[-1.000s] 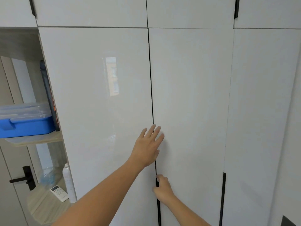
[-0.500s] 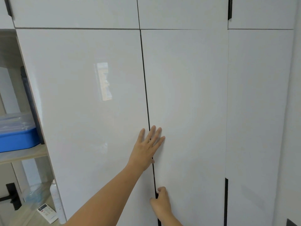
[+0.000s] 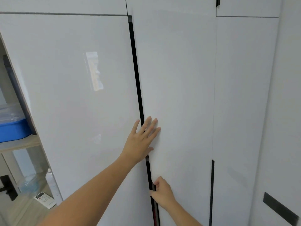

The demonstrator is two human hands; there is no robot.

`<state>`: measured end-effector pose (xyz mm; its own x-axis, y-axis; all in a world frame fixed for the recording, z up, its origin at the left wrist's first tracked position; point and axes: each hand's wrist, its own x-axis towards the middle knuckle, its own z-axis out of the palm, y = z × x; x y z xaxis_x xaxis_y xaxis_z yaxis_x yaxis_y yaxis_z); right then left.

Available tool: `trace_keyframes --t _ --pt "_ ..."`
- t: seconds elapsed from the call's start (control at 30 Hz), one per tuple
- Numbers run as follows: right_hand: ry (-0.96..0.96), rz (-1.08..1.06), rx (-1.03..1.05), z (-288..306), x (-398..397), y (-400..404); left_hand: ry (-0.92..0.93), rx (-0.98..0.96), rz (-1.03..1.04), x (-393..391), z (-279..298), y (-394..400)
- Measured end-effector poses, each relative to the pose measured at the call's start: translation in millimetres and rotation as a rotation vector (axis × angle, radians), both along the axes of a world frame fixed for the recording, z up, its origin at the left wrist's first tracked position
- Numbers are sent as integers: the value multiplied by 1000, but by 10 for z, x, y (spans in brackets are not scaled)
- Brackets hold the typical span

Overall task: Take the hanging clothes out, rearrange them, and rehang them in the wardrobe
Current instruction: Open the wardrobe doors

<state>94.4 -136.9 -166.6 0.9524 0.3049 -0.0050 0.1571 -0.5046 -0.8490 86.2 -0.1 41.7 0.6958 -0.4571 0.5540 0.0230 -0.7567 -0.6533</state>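
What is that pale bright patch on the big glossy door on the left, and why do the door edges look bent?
Head view: the patch is glare, seemingly a window mirrored in the glossy left door; the right door looks duller. The wide-angle lens bows the seams near the frame edges. The left hand casts only a faint shadow, so the light is soft; the picture is slightly soft throughout.

Wardrobe interior hidden; edges cut off much of the scene.

Only a thin dark gap (image 3: 138, 88) shows between the glossy white wardrobe doors (image 3: 175, 79), so nothing inside can be made out. The right hand (image 3: 162, 192) has its fingertips hidden behind the door's edge. At the left edge, the blue plastic storage box with a clear lid (image 3: 13, 126) is cut off, and the small white remote control (image 3: 45, 199) at lower left is too small to read. Both forearms run out of the bottom of the frame.
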Motion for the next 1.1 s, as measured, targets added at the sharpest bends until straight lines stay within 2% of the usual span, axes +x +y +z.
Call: trace_keyframes --t 0.2,0.33,0.5,0.7,0.87,0.93,1.1 --pt "-282 -135 -62 -153 -633 -515 -36 39 -242 -424 75 -338" --pt "-311 -271 -63 -151 -952 -926 -11 74 -387 -658 90 -720" --pt "-408 -315 -212 -122 -1116 -1477 26 116 -529 -739 151 -1167" --pt "-441 -351 -253 -199 -1138 -2158 -5 122 -642 -706 151 -1860" --pt "-471 -386 -235 -251 -1180 -2614 -100 -82 -690 -704 150 -2428" --pt "-422 -414 -159 -263 -1169 -2767 -94 -144 -684 -686 136 -2656" --pt "-263 -393 6 -245 -1078 -3307 -34 -139 -684 -619 160 -3212"
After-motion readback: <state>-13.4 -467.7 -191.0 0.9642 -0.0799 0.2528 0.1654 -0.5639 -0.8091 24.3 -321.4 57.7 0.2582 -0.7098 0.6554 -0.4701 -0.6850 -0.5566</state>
